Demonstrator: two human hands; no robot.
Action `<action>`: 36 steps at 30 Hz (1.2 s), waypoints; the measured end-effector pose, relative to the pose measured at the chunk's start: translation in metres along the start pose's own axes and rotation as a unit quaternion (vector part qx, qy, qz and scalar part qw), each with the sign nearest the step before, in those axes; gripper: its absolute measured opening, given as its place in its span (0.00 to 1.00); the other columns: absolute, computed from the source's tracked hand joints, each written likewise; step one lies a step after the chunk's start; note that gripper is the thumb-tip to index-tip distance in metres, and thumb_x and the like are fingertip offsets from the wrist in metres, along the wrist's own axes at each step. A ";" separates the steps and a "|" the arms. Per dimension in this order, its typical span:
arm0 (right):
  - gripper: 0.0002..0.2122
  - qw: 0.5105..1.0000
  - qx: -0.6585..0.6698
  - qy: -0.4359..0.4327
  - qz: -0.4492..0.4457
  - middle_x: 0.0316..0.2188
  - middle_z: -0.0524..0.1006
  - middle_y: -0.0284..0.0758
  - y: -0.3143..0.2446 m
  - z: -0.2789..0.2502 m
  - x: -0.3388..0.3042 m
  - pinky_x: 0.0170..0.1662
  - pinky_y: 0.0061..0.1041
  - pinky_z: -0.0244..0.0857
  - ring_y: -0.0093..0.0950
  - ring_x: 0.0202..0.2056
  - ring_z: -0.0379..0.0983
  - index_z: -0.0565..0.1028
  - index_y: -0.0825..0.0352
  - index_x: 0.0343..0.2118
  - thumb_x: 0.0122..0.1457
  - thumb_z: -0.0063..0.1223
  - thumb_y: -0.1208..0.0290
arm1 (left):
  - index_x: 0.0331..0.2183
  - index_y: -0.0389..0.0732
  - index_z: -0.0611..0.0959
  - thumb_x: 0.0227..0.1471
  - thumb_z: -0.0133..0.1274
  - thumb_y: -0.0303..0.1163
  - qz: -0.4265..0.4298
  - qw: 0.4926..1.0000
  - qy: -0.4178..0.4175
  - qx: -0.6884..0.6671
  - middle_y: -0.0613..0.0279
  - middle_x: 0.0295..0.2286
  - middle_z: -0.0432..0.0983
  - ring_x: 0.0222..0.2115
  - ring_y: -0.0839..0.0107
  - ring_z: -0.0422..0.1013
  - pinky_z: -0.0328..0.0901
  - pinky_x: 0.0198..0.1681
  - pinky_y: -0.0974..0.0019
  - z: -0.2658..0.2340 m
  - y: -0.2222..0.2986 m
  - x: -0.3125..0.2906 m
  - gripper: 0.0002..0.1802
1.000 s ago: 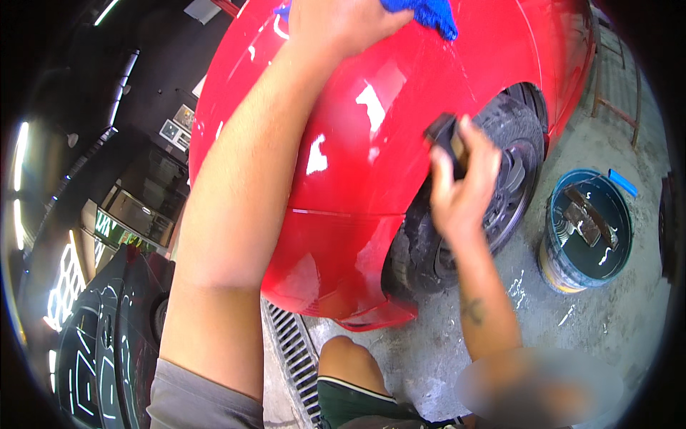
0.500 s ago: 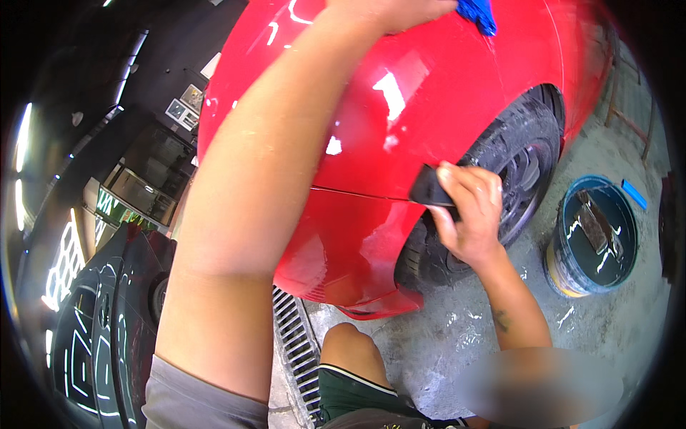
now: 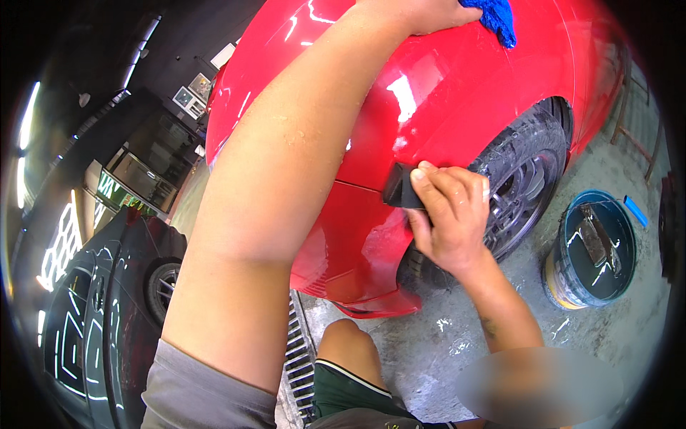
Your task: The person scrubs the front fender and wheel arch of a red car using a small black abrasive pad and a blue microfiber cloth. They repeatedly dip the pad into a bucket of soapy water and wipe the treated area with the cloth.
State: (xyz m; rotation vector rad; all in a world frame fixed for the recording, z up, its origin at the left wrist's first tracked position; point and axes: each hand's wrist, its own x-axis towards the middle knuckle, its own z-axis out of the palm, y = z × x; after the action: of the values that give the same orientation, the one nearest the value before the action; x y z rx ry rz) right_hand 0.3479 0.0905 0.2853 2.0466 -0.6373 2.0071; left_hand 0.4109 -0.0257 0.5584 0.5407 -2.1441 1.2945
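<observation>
In my right hand (image 3: 454, 214) is a black, flat-faced block (image 3: 401, 186), its sides dark and squared like a sanding block. Thumb and fingers grip its right side, and it rests on the red car's bumper corner (image 3: 357, 214), across the panel seam ahead of the wheel arch. My left hand (image 3: 439, 16) reaches far up over the bodywork and is cut by the top edge. Its fingers are on a bunched blue cloth (image 3: 498, 21) lying against the red paint. Water drops show on my left forearm.
Right of the car's black wheel (image 3: 525, 168) stands a blue bucket (image 3: 589, 250) of dark water with a brownish block in it. A metal drain grate (image 3: 300, 372) crosses the wet floor near my knee (image 3: 343, 347). At the left is a dark car (image 3: 107, 307).
My right hand has slid the black block a little to the left along the bumper. The whole view has shifted slightly; my left hand and the blue cloth show more fully.
</observation>
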 end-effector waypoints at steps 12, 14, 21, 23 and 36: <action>0.28 0.999 0.017 0.022 0.027 0.54 0.80 0.38 0.004 0.000 -0.010 0.53 0.42 0.65 0.39 0.47 0.75 0.80 0.65 0.56 0.49 0.71 0.71 | 0.61 0.51 0.80 0.40 0.74 0.42 -0.005 1.000 -0.013 -0.001 0.42 0.49 0.74 0.49 0.42 0.74 0.72 0.53 0.43 -0.004 0.007 0.005 0.44; 0.28 0.999 0.013 0.022 0.042 0.53 0.81 0.40 0.000 -0.002 -0.007 0.53 0.42 0.65 0.40 0.47 0.76 0.79 0.65 0.57 0.50 0.72 0.71 | 0.58 0.50 0.81 0.39 0.75 0.42 0.007 1.000 0.008 -0.019 0.42 0.49 0.74 0.49 0.42 0.74 0.72 0.53 0.43 -0.003 0.005 0.006 0.42; 0.27 0.980 -0.024 0.125 0.153 0.51 0.79 0.51 0.047 -0.007 0.049 0.58 0.46 0.66 0.50 0.50 0.74 0.74 0.73 0.59 0.56 0.70 0.77 | 0.50 0.47 0.83 0.38 0.75 0.41 0.005 1.000 -0.006 -0.028 0.42 0.48 0.75 0.48 0.41 0.74 0.72 0.52 0.45 -0.001 0.004 0.006 0.35; 0.28 0.981 -0.027 0.136 0.136 0.51 0.78 0.51 0.018 0.004 0.028 0.58 0.45 0.66 0.49 0.51 0.74 0.74 0.74 0.60 0.56 0.71 0.76 | 0.51 0.47 0.83 0.37 0.75 0.40 0.000 1.000 -0.016 -0.018 0.43 0.48 0.75 0.49 0.42 0.74 0.71 0.53 0.45 -0.003 0.005 0.008 0.36; 0.30 0.974 -0.032 0.152 0.166 0.52 0.79 0.49 0.016 0.012 0.012 0.57 0.47 0.64 0.49 0.52 0.75 0.74 0.74 0.61 0.57 0.70 0.68 | 0.50 0.46 0.84 0.39 0.75 0.40 0.006 0.999 -0.022 -0.039 0.46 0.51 0.75 0.54 0.45 0.72 0.69 0.60 0.47 -0.006 0.010 0.017 0.34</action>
State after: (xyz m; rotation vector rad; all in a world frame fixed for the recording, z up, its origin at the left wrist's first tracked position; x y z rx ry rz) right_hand 0.3514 0.0693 0.2941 1.6300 -1.0141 2.3800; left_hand 0.3934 -0.0164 0.5650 0.5305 -2.2270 1.2109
